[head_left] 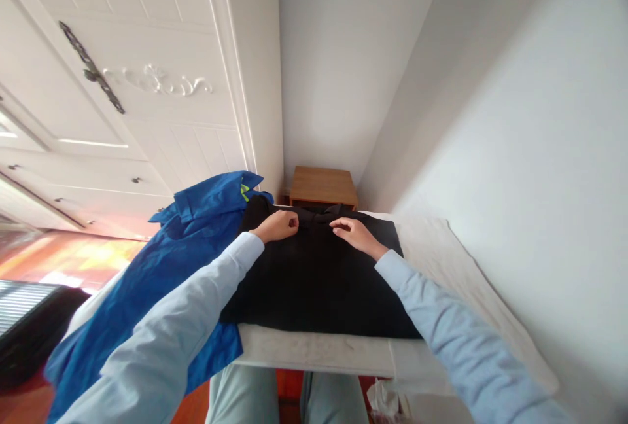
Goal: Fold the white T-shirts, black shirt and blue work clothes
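A black garment (pixel 324 286) lies spread over the white-covered surface in front of me, with a folded band like a collar along its far edge. My left hand (pixel 282 224) is closed at the left part of that band, fingertips curled on the black cloth. On the other side, my right hand (pixel 356 234) rests over the band with its fingers loosely stretched toward the left, touching or just above the cloth. A blue garment (pixel 196 234) with a bit of yellow-green at its collar lies to the left, partly under my left forearm.
The white cover (pixel 451 280) reaches to the grey wall (pixel 515 149) on the right. Beyond the far edge stands a small wooden cabinet (pixel 324 182). A white wardrobe (pixel 186 116) rises at the left. Crumpled white tissue (pixel 383 398) shows below the near edge.
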`<state>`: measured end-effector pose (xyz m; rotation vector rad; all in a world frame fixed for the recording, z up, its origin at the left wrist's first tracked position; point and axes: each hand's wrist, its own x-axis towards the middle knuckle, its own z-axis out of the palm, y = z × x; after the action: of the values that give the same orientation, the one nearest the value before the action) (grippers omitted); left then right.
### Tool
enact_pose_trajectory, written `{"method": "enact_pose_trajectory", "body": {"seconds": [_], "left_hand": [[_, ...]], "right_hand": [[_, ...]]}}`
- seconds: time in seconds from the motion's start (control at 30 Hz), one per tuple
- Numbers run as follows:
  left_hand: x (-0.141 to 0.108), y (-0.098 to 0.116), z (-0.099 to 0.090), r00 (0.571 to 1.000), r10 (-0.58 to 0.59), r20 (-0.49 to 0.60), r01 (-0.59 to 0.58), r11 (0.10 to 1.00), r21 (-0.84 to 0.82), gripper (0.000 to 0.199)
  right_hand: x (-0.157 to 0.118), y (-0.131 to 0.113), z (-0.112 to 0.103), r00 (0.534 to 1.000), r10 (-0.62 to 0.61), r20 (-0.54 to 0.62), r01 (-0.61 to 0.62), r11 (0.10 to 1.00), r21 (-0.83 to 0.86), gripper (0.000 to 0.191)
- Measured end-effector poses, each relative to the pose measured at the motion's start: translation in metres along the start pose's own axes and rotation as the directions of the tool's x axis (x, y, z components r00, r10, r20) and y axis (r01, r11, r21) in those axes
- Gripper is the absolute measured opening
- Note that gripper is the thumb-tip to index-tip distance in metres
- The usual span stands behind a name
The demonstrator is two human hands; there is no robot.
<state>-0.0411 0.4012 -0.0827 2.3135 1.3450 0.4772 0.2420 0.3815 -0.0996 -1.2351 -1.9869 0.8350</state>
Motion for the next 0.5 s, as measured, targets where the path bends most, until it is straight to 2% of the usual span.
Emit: {"method": "enact_pose_trajectory", "body": {"seconds": [0.07, 0.13, 0.27, 0.33, 0.4, 0.5], "left_hand": [[0.008, -0.001, -0.002, 0.999, 0.042, 0.018, -0.042, 0.999, 0.014, 0.013], [0.011, 0.0, -0.002, 0.997, 0.078, 0.001, -0.078, 0.996, 0.03, 0.024], [0.012, 0.002, 0.001, 0.974, 0.164, -0.159, -0.149, 0.983, 0.103, 0.06], [0.011, 0.002, 0.004, 0.953, 0.188, -0.236, -0.16, 0.978, 0.135, 0.064], [0.009, 0.002, 0.008, 0.95, 0.184, -0.251, -0.152, 0.978, 0.141, 0.06], [-0.005, 0.006, 0.015, 0.979, 0.114, -0.169, -0.097, 0.99, 0.105, 0.055]], "right_hand": [[0.011, 0.003, 0.003, 0.999, -0.031, -0.035, 0.029, 0.998, -0.061, 0.019], [0.023, 0.004, 0.005, 0.997, -0.042, -0.071, 0.036, 0.996, -0.087, 0.023], [0.046, 0.002, 0.006, 0.991, -0.026, -0.132, 0.01, 0.992, -0.122, 0.044], [0.05, -0.001, 0.006, 0.988, -0.026, -0.15, 0.007, 0.992, -0.126, 0.05], [0.043, -0.005, 0.004, 0.988, -0.057, -0.145, 0.038, 0.991, -0.127, 0.048], [0.007, -0.014, 0.001, 0.988, -0.127, -0.088, 0.116, 0.986, -0.121, 0.043]]}}
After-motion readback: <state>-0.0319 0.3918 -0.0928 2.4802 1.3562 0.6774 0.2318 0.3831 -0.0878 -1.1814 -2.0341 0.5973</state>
